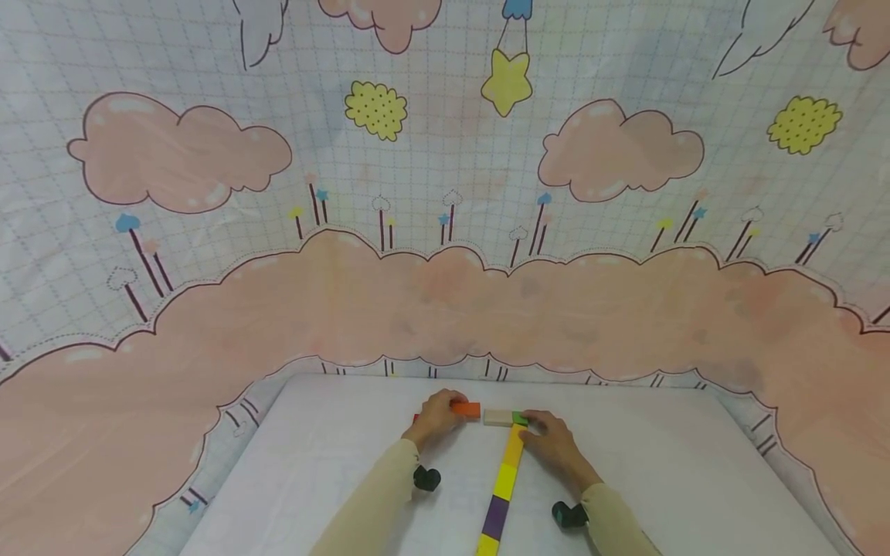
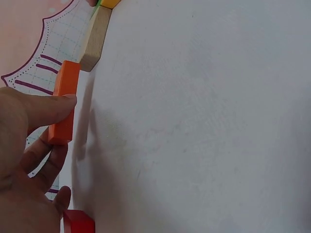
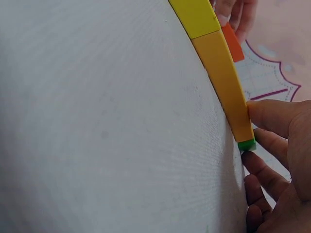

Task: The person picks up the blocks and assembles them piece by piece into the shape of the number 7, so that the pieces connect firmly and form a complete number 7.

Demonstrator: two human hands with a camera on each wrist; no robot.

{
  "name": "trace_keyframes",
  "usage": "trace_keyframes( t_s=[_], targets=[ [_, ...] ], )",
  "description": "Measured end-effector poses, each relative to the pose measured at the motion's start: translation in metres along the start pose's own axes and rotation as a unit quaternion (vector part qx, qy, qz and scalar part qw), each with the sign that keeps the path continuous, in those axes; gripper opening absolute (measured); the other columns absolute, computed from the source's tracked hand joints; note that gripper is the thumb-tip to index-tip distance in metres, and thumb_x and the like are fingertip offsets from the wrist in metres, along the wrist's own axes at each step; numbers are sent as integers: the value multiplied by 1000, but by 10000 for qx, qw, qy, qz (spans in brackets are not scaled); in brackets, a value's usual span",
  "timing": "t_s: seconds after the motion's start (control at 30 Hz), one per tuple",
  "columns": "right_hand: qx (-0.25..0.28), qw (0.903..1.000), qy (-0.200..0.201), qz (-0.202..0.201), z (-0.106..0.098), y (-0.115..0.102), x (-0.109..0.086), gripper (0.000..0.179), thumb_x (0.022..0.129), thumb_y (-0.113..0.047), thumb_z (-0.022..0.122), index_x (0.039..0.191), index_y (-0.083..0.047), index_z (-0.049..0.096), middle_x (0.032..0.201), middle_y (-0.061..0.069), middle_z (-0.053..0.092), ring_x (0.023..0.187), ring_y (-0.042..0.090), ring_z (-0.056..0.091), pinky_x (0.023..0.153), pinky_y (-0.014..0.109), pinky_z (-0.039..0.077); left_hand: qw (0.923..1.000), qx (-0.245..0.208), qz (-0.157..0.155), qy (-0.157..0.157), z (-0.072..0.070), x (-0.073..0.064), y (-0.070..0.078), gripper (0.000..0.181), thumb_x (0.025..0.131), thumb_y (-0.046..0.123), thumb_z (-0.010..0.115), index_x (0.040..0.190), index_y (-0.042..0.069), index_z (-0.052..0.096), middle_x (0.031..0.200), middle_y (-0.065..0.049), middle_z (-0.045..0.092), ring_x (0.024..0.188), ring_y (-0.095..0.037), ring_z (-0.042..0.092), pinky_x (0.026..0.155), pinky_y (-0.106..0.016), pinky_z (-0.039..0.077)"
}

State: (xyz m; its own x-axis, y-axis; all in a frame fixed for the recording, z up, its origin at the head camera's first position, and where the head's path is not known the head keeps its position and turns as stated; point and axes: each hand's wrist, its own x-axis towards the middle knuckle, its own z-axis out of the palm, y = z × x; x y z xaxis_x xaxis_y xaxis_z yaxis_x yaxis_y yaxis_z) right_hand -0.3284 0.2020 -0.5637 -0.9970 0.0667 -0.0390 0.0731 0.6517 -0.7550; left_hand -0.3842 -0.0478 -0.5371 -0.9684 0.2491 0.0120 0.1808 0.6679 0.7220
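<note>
My left hand [image 1: 436,415] pinches an orange block [image 2: 69,80] between thumb and fingers, just off the white surface in the left wrist view. A plain wooden block [image 1: 497,418] lies to its right, a small gap apart. That block meets a green block [image 1: 518,418], mostly hidden in the right wrist view. My right hand [image 1: 555,446] touches the right side of this corner, its thumb against an amber block [image 3: 224,85] and its fingertips by the green one. Near the left hand's little finger sits a red block [image 2: 80,222], partly out of frame.
From the amber block a row runs toward me: a yellow block [image 1: 505,482], a purple block [image 1: 495,517] and another yellow block [image 1: 487,546]. They lie on a white tabletop [image 1: 313,440]. Behind its far edge hangs a patterned cloth [image 1: 445,309] with clouds.
</note>
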Motion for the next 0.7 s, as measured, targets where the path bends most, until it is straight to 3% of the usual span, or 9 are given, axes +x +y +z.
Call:
trace_keyframes(
  t_s=[0.1,0.33,0.7],
  targets=[
    [12,10000,14,-62,0,0,-2,40,90,-24,69,129,-20,62,142,14,53,134,39,43,111,63,30,10000,-6,-40,-46,1,-1,0,26,87,10,71,113,12,69,118,-8,63,110,-27,55,106,-50,42],
    [52,10000,41,-60,0,-2,-1,40,90,-23,69,129,-19,62,142,15,53,134,39,44,111,63,31,9997,179,179,-37,3,-2,0,26,86,10,73,112,10,69,112,-8,65,103,-26,56,102,-51,43],
    [81,9999,-27,61,-1,-3,0,40,91,-25,68,130,-20,61,142,14,53,135,39,43,111,63,31,9997,202,-70,-124,9,1,2,27,86,12,74,112,13,70,111,-5,65,105,-25,54,105,-53,36]
  ],
)
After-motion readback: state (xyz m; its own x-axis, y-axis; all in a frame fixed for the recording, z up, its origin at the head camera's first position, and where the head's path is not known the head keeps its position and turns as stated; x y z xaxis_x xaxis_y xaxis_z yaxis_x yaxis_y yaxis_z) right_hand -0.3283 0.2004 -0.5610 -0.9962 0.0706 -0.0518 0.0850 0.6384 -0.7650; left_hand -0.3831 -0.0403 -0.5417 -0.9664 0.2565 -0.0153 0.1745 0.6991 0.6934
